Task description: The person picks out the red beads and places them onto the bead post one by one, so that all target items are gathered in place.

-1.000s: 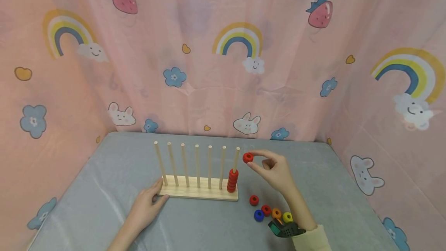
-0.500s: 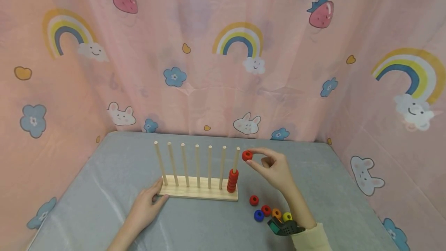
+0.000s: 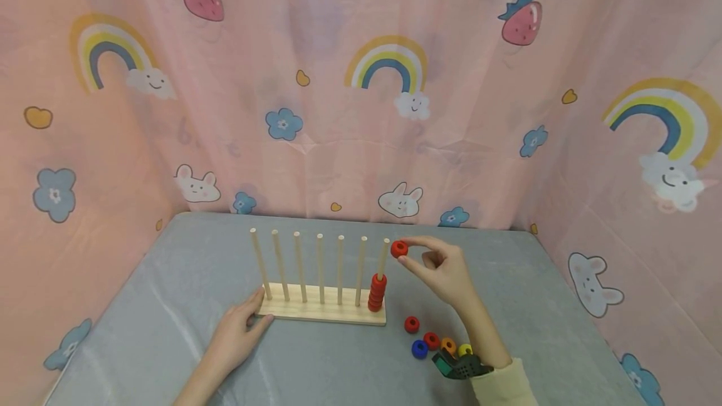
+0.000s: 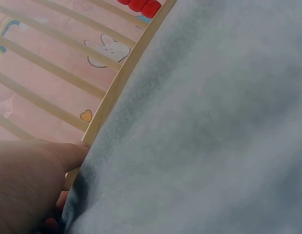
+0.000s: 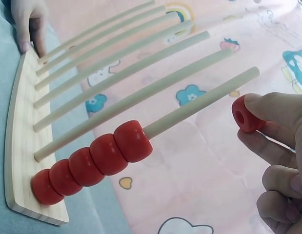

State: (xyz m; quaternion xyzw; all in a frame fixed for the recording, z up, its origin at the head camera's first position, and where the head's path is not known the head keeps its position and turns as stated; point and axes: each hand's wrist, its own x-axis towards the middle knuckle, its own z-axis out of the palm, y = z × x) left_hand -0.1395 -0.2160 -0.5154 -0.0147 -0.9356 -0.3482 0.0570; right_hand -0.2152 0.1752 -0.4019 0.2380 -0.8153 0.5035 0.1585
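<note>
A wooden peg stand (image 3: 321, 312) carries a row of upright pegs (image 5: 180, 83) on a flat base. Its rightmost peg holds a stack of several red beads (image 5: 104, 153). My left hand (image 3: 237, 334) grips the left end of the base between thumb and fingers; in the left wrist view the thumb (image 4: 72, 155) lies against the board's edge. Between thumb and fingertip, my right hand (image 3: 442, 268) pinches a single red bead (image 3: 399, 249). That bead is in the air just right of the rightmost peg's top, apart from it, its hole visible in the right wrist view.
On the grey cloth (image 3: 316, 368) right of the stand lie loose beads: a red bead (image 3: 412, 324), another red bead (image 3: 431, 340), a blue bead (image 3: 420, 349), an orange bead (image 3: 448, 346) and a yellow bead (image 3: 465, 349), partly behind the wrist camera (image 3: 459, 365). A pink patterned curtain (image 3: 316, 161) stands behind.
My right hand has raised the pinched red bead slightly and brought it a little left, closer to the rightmost peg's top. The left hand and the stand have stayed in place.
</note>
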